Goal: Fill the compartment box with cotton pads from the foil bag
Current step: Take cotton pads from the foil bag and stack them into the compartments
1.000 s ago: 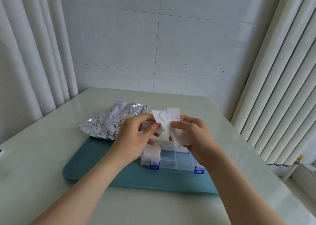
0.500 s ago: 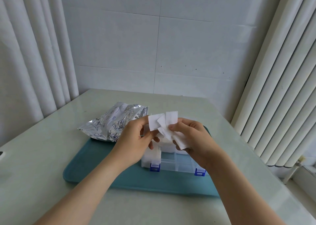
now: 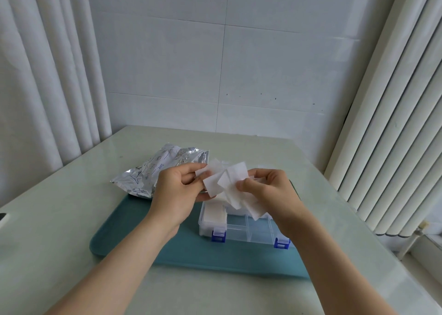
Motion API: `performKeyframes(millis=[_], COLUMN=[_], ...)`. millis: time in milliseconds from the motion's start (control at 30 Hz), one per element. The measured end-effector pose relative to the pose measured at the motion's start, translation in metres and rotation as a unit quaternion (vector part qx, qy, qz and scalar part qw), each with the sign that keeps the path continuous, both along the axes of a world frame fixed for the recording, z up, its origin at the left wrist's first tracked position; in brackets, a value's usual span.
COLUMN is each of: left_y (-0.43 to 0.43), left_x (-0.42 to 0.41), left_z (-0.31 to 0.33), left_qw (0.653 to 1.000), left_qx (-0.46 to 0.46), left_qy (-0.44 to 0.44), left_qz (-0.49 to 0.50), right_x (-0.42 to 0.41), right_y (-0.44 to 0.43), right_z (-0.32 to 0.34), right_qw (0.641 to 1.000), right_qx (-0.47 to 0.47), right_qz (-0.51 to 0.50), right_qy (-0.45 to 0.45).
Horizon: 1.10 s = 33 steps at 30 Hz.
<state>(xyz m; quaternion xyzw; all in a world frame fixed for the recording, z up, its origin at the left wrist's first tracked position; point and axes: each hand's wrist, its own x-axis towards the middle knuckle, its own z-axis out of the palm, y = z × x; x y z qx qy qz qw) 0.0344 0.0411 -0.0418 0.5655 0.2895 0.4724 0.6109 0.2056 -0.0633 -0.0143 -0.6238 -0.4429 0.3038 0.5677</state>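
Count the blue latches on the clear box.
2. One latch is at the left end of the front wall of the box; the other is at the right end of that wall. No others show, though the hands hide the back.

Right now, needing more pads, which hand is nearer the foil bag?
Left. The left hand is at the right end of the foil bag; the right hand is farther right, over the compartment box.

Soft, even daylight fills my view, leaving only faint shadows on the tray (image 3: 134,238). The foil bag (image 3: 153,173) glints; wide-angle distortion bows the curtain (image 3: 35,87) at the left edge.
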Motion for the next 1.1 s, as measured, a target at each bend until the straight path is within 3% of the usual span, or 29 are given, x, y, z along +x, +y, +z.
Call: performKeyframes(millis=[200,500,900,1100], left_y=[-0.004,-0.011,-0.011,-0.007], left_x=[0.002,0.008,0.007,0.003], left_z=[0.002,0.01,0.008,0.006], left_qw=[0.999,0.983,0.988,0.994], left_qx=[-0.008,-0.124,-0.074,-0.05], left_qy=[-0.009,-0.082,-0.08,-0.028], left_qz=[-0.043,-0.109,-0.107,-0.092], right_x=[-0.003,-0.003,-0.004,-0.004], right_y=[0.002,0.005,0.003,0.001], right_z=[-0.003,-0.006,-0.007,-0.005], right_qw=[1.0,0.998,0.999,0.998], right_qx=[0.01,0.031,0.019,0.024], right_qz=[-0.024,-0.054,-0.036,-0.02], right_qy=[-0.008,0.013,0.003,-0.047])
